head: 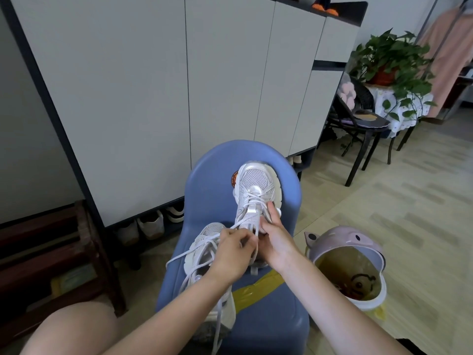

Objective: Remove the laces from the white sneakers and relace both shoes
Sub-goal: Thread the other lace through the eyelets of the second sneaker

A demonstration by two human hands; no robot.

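Two white sneakers lie on a blue chair (286, 316). The far sneaker (256, 185) points its toe away from me, with lace crossed over its front eyelets. The near sneaker (204, 242) lies to the left, partly under my left forearm, its loose white lace (186, 254) trailing down over the seat. My left hand (231, 254) pinches a strand of lace that runs up to the far sneaker. My right hand (275, 237) grips the far sneaker at its tongue and eyelets, thumb up along its side.
A grey cabinet wall (153, 98) stands behind the chair, with shoes (153, 226) on the floor below it. A pink-lidded bin (350, 270) sits to the right. A dark chair (363, 129) and a potted plant (389, 60) stand far right. A wooden rack (51, 252) is at left.
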